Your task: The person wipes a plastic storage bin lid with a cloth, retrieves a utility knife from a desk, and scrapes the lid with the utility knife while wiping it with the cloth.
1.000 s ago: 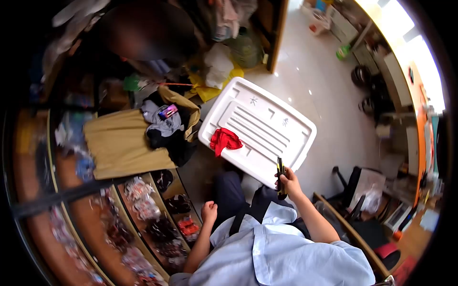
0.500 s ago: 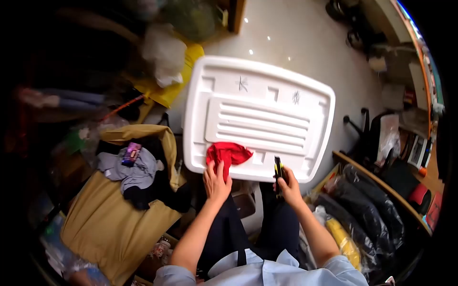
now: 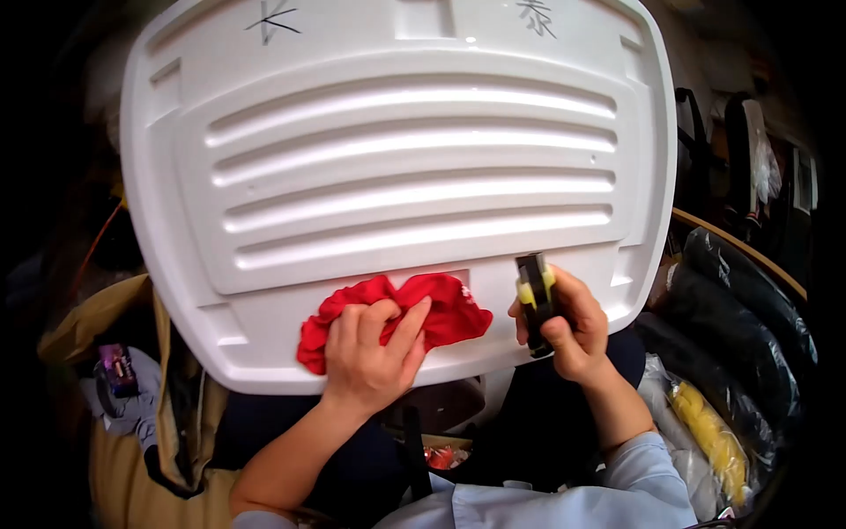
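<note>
My left hand [image 3: 368,357] rests on a crumpled red cloth [image 3: 449,309], its fingers bent and gathering the fabric. The cloth lies along the near edge of a large white plastic lid [image 3: 414,207] with raised ribs and dark handwritten marks. In my right hand [image 3: 573,326] is a small black-and-yellow hand tool [image 3: 534,300], gripped upright between thumb and fingers; its exact kind is unclear. That hand hovers over the lid's near right part, to the right of the cloth.
At the left, a tan cloth bag [image 3: 115,458] has grey fabric [image 3: 141,401] and a small purple packet [image 3: 117,370] on it. Dark plastic-wrapped bundles [image 3: 727,317] and a yellow wrapped item [image 3: 709,428] lie at the right. My legs are under the lid's near edge.
The view has come much closer to the lid, which now fills most of it. My left hand has moved further onto the red cloth, which is more spread out. The tool stays in my right hand.
</note>
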Available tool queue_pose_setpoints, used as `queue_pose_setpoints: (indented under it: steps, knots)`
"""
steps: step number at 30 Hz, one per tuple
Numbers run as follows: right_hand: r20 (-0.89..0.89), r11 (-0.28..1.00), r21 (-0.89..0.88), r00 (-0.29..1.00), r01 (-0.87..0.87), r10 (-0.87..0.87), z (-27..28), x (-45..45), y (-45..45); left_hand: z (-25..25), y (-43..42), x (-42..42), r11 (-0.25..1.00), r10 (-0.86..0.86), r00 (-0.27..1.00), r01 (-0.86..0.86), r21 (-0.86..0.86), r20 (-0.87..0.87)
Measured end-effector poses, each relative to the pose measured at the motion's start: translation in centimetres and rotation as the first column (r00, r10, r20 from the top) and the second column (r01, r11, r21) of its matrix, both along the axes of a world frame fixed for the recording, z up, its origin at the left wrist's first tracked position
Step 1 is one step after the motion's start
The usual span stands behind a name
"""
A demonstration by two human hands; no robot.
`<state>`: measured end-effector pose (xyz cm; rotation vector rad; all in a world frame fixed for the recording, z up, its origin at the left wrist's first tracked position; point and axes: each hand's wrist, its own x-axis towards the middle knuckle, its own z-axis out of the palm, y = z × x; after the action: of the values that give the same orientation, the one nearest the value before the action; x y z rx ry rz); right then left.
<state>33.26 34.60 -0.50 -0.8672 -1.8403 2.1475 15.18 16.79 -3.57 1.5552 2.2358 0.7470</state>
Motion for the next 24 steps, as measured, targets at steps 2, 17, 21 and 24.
queue_pose_setpoints:
  steps: [2, 17, 21, 24]
  knots:
    - [-0.030, 0.995, -0.066, 0.997, 0.072, -0.074, 0.3, 1.0, 0.3, -0.2, -0.1, 0.2, 0.999, -0.032, 0.998, 0.033, 0.022, -0.055]
    - [-0.268, 0.993, -0.044, 0.959, -0.108, 0.093, 4.1, 4.1, -9.5, -0.8, -2.7, 1.8, 0.974, -0.038, 0.981, 0.079, 0.214, -0.190]
    - [-0.202, 0.872, 0.487, 0.966, -0.043, 0.161, 3.7, 5.1, -11.7, -1.1, -2.7, 2.2, 0.960, -0.065, 0.938, 0.152, 0.235, -0.341]
    - [-0.099, 0.742, 0.668, 0.980, -0.062, 0.171, 1.7, 5.4, -10.9, -1.3, -2.8, 2.2, 0.974, -0.101, 0.882, 0.182, 0.135, -0.460]
